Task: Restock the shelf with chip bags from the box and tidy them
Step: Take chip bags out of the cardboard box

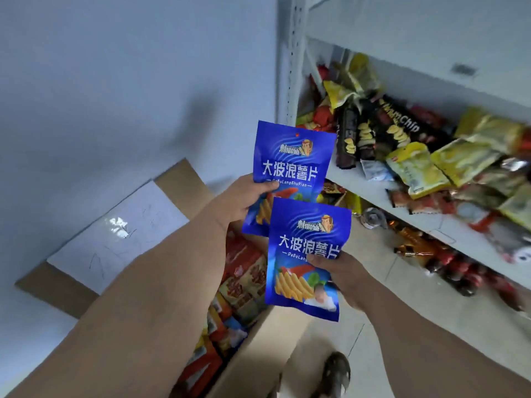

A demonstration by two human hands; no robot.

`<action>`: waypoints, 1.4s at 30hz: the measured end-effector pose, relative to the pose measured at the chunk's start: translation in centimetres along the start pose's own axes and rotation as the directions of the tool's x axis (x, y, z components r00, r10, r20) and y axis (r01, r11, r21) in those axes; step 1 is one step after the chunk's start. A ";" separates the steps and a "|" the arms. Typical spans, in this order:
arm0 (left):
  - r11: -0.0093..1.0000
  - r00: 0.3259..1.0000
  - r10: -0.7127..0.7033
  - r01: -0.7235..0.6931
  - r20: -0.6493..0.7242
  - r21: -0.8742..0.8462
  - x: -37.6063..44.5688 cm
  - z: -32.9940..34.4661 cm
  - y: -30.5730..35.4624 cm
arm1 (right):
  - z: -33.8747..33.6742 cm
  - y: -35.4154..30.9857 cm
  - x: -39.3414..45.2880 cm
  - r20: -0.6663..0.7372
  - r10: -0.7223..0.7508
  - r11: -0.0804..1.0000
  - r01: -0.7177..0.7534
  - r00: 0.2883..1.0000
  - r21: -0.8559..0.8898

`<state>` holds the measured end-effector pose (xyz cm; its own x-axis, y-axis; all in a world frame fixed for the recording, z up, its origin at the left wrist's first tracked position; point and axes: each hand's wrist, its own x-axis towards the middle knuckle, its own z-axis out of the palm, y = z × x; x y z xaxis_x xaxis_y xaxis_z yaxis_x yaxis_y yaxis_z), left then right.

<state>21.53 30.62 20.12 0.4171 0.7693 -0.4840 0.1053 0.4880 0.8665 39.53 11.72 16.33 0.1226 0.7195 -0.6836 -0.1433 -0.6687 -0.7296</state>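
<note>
- Head view: left hand (241,202) pinches upper blue chip bag (296,162); right hand (339,271) pinches lower blue chip bag (304,254)
- Bags look light, crinkly, crushable; grip edges gently

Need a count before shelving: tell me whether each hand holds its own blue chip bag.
Yes: the left hand grips the upper blue bag, and the right hand pinches the lower blue bag.

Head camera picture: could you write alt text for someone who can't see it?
A person holds two matching blue chip bags, one in the left hand and one in the right hand, in front of a white shelf piled untidily with snack packets. Below the arms stands an open cardboard box of more snacks.
</note>
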 end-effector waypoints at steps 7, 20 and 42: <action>0.972 0.972 0.165 -0.189 0.169 0.139 2.0 19.4 10.1 | -15.8 -6.0 -8.0 -0.233 -0.191 0.973 0.215 0.953 0.080; 0.907 0.900 0.295 -0.369 0.320 0.203 8.2 56.7 22.2 | -49.9 -14.1 -16.4 -0.367 -0.329 0.922 0.380 0.870 0.075; 0.902 0.800 0.232 -0.390 0.553 0.185 39.5 88.4 36.7 | -79.2 -31.3 -4.1 -0.536 -0.268 0.904 0.401 0.800 0.147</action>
<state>121.63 42.43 43.62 0.8576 0.5006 -0.1181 0.0991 0.0645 0.9930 121.28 14.84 40.31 0.6632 0.6545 -0.3632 -0.2245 -0.2889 -0.9307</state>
